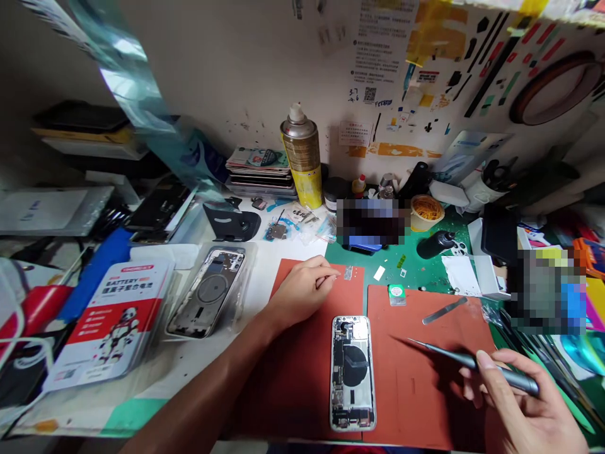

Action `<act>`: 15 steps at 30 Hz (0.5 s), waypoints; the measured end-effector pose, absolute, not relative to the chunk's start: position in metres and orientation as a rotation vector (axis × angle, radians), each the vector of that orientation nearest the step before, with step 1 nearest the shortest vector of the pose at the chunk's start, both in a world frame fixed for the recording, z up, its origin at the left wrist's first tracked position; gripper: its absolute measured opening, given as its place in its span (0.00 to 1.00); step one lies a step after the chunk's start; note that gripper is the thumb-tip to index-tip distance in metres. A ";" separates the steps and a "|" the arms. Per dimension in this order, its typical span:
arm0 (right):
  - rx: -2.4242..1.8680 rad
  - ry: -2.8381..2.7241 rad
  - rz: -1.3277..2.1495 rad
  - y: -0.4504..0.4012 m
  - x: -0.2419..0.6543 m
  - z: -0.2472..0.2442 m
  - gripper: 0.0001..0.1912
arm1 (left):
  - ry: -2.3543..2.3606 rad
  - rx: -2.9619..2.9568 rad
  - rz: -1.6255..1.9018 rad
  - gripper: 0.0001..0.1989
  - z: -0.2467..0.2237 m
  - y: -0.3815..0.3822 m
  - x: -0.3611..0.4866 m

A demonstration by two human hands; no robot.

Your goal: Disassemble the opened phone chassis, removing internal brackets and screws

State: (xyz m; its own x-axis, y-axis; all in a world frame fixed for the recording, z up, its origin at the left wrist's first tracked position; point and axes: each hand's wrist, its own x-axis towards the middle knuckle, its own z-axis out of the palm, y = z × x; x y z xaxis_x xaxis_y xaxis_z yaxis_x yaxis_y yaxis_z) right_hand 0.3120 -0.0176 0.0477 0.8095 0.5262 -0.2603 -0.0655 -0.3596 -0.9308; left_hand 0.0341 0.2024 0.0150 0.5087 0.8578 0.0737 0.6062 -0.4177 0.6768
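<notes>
My right hand (517, 388) is closed around a slim dark grey screwdriver (472, 362), its thin tip pointing left over the red-brown mat (406, 391). My left hand (307, 287) rests near the mat's far edge with its fingers curled together; whatever they may hold is hidden. Just right of those fingertips lies a small shiny metal piece (348, 272) with tiny bits beside it. An opened phone (352, 375) lies upright along the mat between my hands, its inner parts and a round black pad exposed.
Tweezers (444, 311) and a small green-labelled square (397, 295) lie on the mat's right half. Another phone back housing (208, 293) and a battery box (113, 315) sit to the left. A spray can (302, 157) stands behind. Clear tape (142, 94) hangs at upper left.
</notes>
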 end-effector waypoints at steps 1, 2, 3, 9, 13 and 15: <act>-1.837 -0.340 0.620 -0.023 0.314 0.045 0.32 | 1.190 2.155 0.552 0.16 0.016 0.203 0.033; -1.827 -0.328 0.600 -0.028 0.315 0.043 0.32 | 1.185 2.148 0.549 0.16 0.017 0.203 0.033; -1.823 -0.311 0.584 -0.033 0.316 0.042 0.32 | 1.176 2.143 0.549 0.17 0.017 0.203 0.032; -1.827 -0.495 0.518 -0.055 0.313 0.038 0.23 | 1.108 2.134 0.592 0.19 0.018 0.205 0.031; -1.931 -0.958 0.144 -0.061 0.321 0.022 0.10 | 1.140 2.104 0.643 0.17 0.018 0.210 0.031; -1.956 -1.036 -0.013 -0.058 0.328 0.009 0.08 | 1.170 2.083 0.717 0.15 0.018 0.211 0.029</act>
